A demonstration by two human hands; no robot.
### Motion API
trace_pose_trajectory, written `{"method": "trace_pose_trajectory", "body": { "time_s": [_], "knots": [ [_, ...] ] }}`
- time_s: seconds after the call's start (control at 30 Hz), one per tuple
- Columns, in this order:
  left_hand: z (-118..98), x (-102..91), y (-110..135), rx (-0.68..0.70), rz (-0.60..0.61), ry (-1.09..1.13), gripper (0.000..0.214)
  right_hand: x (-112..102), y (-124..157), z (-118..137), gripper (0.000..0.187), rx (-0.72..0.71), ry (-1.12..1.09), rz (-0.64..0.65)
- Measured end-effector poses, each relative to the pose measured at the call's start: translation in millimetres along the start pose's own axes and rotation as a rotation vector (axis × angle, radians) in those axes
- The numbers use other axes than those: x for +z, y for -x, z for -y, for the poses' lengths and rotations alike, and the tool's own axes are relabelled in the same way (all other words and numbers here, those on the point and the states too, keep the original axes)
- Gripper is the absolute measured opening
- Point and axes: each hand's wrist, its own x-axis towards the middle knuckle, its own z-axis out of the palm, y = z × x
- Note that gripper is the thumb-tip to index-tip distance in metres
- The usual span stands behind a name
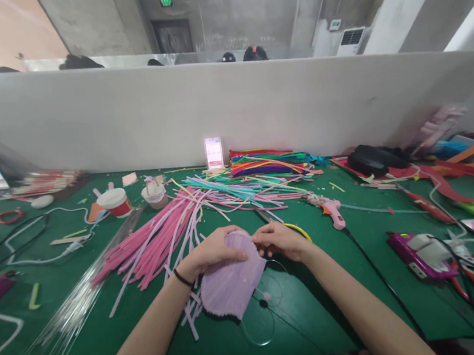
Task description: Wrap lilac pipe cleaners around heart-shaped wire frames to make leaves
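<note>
A lilac panel (pixel 228 288) made of pipe cleaners laid side by side, with scalloped edges, hangs over the front middle of the table. My left hand (pixel 218 252) is closed on its upper part, thumb across the front. At the panel's right edge, the bent fingers of my right hand (pixel 277 240) pinch; whatever small thing lies between the fingertips is hidden. A clear thin line (pixel 264 344) loops below the panel, near a small dark piece (pixel 263 304). Loose lilac pipe cleaners (pixel 192 327) stick out beneath the panel on the left.
Pink pipe cleaners (pixel 150 248) and coloured bundles (pixel 270 165) lie behind my hands. A pink glue gun (pixel 331 212) with black cord rests at right, near a purple power strip (pixel 422 258). Clear sticks (pixel 82 294), a paper cup (pixel 114 204) and a phone (pixel 214 152) stand or lie around.
</note>
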Motion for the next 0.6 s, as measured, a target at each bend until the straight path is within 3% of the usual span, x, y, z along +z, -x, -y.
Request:
{"method": "trace_pose_trajectory", "body": {
  "time_s": [0.6],
  "knots": [
    [0.5, 2.7, -1.0, -0.023, -0.003, 0.037, 0.052, 8.4, -2.1, -1.2, 0.022, -0.109, 0.144, -0.124]
  ]
}}
